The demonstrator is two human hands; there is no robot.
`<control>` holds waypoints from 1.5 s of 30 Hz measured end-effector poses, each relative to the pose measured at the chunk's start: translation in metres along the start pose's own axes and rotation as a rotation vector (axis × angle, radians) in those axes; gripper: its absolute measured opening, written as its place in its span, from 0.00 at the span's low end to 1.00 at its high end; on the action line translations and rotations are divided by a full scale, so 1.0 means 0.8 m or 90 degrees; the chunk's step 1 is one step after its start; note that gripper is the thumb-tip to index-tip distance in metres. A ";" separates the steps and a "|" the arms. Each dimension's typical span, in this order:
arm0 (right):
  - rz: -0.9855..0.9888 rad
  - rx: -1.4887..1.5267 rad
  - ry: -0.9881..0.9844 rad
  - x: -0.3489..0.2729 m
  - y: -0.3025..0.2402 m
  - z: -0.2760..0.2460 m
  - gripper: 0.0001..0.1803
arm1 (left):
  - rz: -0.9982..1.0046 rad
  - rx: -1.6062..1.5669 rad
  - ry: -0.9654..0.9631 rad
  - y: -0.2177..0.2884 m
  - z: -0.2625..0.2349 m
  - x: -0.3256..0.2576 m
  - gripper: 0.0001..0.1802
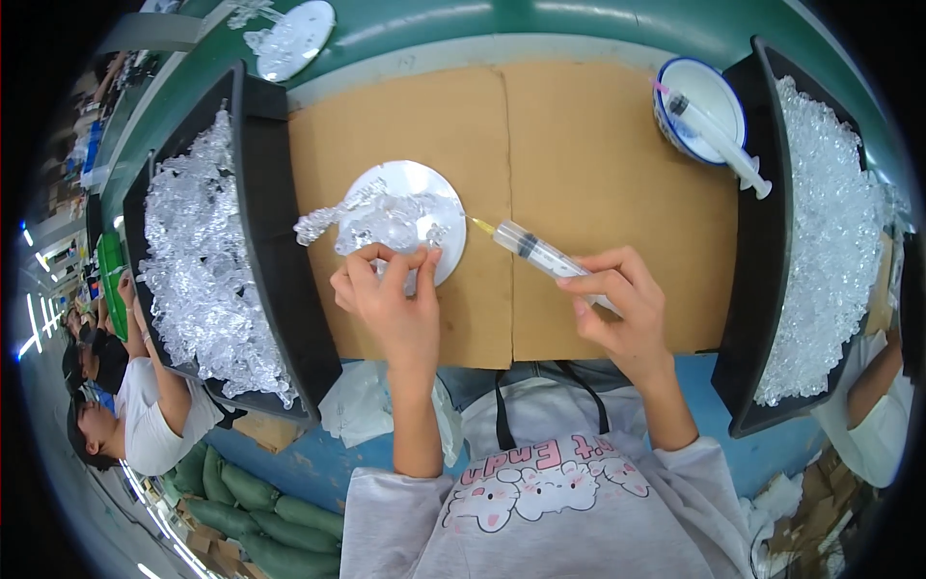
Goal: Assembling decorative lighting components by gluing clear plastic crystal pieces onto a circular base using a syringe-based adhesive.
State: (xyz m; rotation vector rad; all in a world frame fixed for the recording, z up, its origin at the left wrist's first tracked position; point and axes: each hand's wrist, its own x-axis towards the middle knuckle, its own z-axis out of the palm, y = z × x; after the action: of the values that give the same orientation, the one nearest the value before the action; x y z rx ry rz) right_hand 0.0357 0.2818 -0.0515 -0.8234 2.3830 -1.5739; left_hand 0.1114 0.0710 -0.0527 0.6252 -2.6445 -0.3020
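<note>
1. A sheet of brown cardboard (pixel 579 154) fills the centre of the frame as the work surface, laid over a green table (pixel 540 24) that shows along the top.
2. Two long black trays stand at the sides: the left tray (pixel 280 241) and the right tray (pixel 757 241), each heaped with clear plastic pieces (pixel 198 261).
3. A round white disc (pixel 439 207) lies left of centre on the cardboard, with a cluster of clear crystal-like parts (pixel 371 220) piled on it and spilling off its left edge.
4. A blue-rimmed white bowl (pixel 719 87) sits in the upper right, with a spare syringe (pixel 719 140) lying across it.
5. The person's left hand (pixel 391 294) rests at the disc's lower edge, its fingertips pinched together on one small clear part.
6. The right hand (pixel 622 309) is closed around the barrel of a syringe (pixel 535 251), whose yellow tip points up-left toward the disc and stops just short of it.
7. The clear parts look light, stiff, slick and likely brittle, so a fingertip pinch at the edges seems best; the syringe looks light and rigid, best held mid-barrel.
</note>
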 end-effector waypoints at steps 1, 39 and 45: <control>-0.017 0.005 0.002 0.001 0.001 -0.001 0.13 | 0.009 0.017 -0.001 0.001 -0.003 0.001 0.09; 0.031 0.136 0.090 -0.056 -0.022 -0.048 0.10 | 0.495 -0.034 -0.237 0.088 -0.019 0.254 0.06; 0.042 0.142 0.048 -0.031 -0.011 -0.016 0.12 | 0.545 -0.038 -0.063 0.082 -0.050 0.226 0.17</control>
State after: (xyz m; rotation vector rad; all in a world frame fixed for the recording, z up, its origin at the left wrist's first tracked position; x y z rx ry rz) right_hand 0.0537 0.3029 -0.0419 -0.6461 2.2038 -1.8311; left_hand -0.0442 0.0391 0.0635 -0.5634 -2.6986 -0.1470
